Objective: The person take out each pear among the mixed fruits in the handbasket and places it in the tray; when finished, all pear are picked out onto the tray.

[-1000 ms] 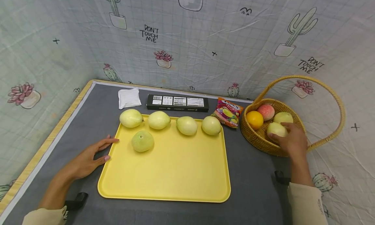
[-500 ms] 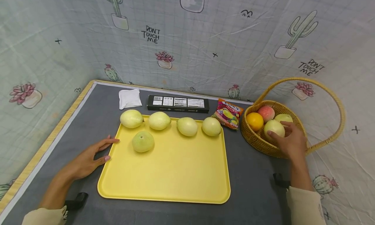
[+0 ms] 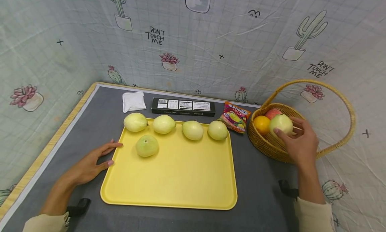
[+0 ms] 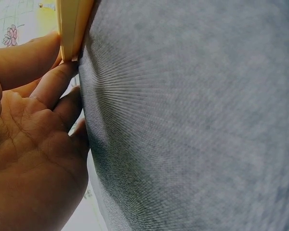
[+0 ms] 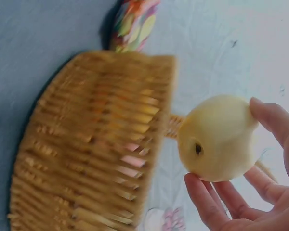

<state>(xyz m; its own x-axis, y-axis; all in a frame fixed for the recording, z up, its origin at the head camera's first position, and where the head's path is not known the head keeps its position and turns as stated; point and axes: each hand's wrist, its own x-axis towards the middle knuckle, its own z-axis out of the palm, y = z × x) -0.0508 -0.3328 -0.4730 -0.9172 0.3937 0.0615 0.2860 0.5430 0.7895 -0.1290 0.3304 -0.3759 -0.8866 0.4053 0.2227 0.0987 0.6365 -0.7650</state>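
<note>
A pale yellow-green pear [image 3: 281,125] is in my right hand [image 3: 302,141], held between thumb and fingertips. It is raised just above the basket's rim in the right wrist view, its dark blossom end showing. Under it, the wicker basket [image 3: 265,151] holds an orange [image 3: 261,124] and a pinkish peach [image 3: 272,113], which the pear partly covers. At the left edge of the yellow tray [image 3: 181,178], my left hand [image 3: 87,165] rests with extended fingers, index fingertip and thumb touching the rim. Several similar pears line the tray's back edge, and another pear [image 3: 146,146] sits in front of them.
Behind the tray lie a white packet [image 3: 133,101], a long black box [image 3: 183,106] and a colourful candy bag [image 3: 234,116]. The basket's tall handle [image 3: 346,104] arches up to the right. Printed cloth [image 3: 193,41] hangs around the grey tabletop.
My right hand has lifted the pear up from among the fruit in the basket, and it now overlaps the peach. The left hand and the tray have stayed still.
</note>
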